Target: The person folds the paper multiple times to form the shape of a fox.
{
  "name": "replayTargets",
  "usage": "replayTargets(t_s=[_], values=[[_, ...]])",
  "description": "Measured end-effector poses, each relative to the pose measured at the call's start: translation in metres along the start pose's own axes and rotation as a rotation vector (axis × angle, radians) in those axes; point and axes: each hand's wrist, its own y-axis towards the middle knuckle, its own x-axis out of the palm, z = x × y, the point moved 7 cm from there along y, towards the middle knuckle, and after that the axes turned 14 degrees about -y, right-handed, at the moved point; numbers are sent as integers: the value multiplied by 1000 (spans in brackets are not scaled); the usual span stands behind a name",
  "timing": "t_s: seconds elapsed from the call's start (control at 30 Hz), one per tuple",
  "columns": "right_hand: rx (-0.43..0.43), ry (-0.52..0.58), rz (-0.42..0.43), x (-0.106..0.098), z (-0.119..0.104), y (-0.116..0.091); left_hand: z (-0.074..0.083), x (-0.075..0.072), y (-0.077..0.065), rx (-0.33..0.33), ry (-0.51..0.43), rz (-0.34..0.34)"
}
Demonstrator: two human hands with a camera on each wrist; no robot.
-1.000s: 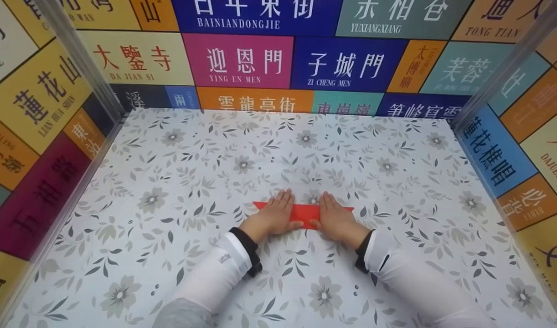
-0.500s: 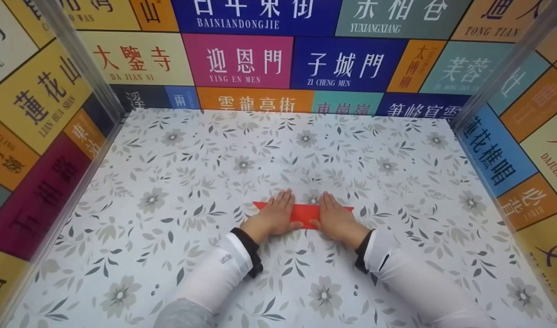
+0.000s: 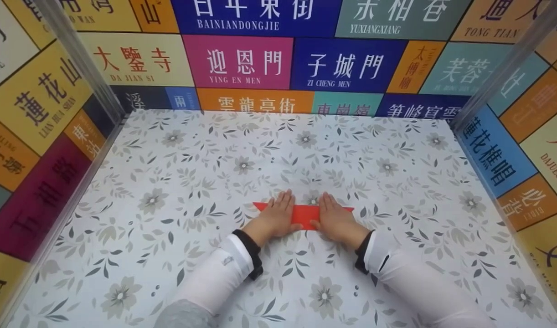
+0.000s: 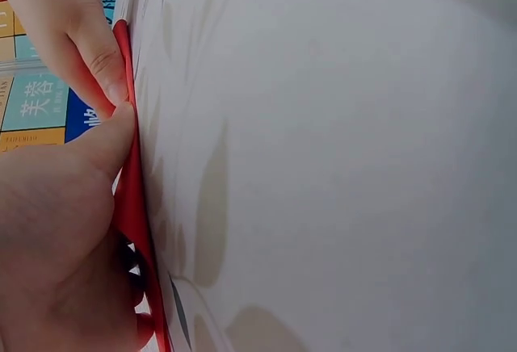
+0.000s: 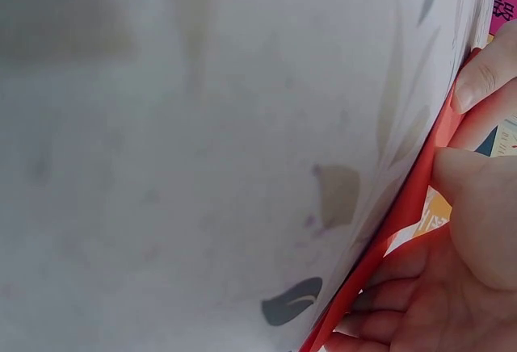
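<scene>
In the head view, a folded piece of red paper (image 3: 306,217) lies flat on the floral tabletop, its pointed ends showing at the far left and far right. My left hand (image 3: 277,218) rests on the left part of it, fingers straight and pointing away. On the right part, my right hand (image 3: 337,222) presses down in a mirrored way. Both thumbs point inward along the near edge. The left wrist view shows the left thumb (image 4: 113,138) on the paper's edge (image 4: 133,215). From the right wrist, the right thumb (image 5: 456,170) touches that edge too. Palms and fingers hide much of the paper.
White cloth (image 3: 205,155) with grey flowers and leaves covers the table. Walls of coloured panels with lettering (image 3: 246,61) enclose the back and both sides. Clear strips (image 3: 89,59) run up the back corners. Black bands (image 3: 246,253) circle both wrists.
</scene>
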Motion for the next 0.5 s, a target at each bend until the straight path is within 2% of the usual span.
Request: replayTargets(t_s=[0.27, 0.5], values=[[1, 4, 18, 0, 1, 0, -1, 2, 2, 6, 13, 12], [11, 51, 26, -3, 1, -3, -1, 2, 2, 6, 11, 17]])
